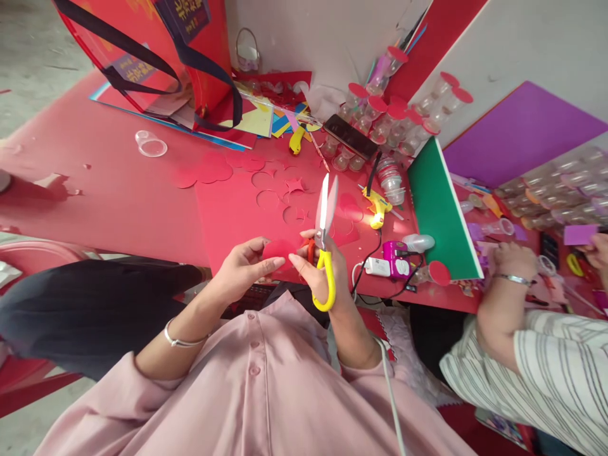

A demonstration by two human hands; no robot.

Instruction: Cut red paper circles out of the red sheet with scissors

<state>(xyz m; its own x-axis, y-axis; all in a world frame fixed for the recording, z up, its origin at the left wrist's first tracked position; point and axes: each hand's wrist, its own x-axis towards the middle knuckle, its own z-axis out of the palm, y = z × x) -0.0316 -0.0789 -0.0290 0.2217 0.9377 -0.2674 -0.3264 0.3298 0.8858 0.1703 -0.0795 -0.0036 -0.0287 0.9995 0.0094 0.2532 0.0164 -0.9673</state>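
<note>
Between thumb and fingers, my left hand (249, 265) pinches a round piece of red paper (276, 252) near the table's front edge. My right hand (327, 269) has its fingers through the yellow and orange handles of a pair of scissors (323, 221). Their blades point away from me and stand slightly apart, with nothing between them. The right thumb tip reaches close to the paper's right edge; I cannot tell whether it touches. Beyond my hands lies a red sheet (228, 215), with cut red paper scraps (294, 212) on it.
A yellow glue gun (377, 208), a purple plug adapter (396, 259) and cables sit at right. Behind stand a phone (350, 136) and several clear cups with red discs (377, 104). A green board (444, 209) separates off a co-worker's hand (515, 263). A red bag (142, 50) stands back left.
</note>
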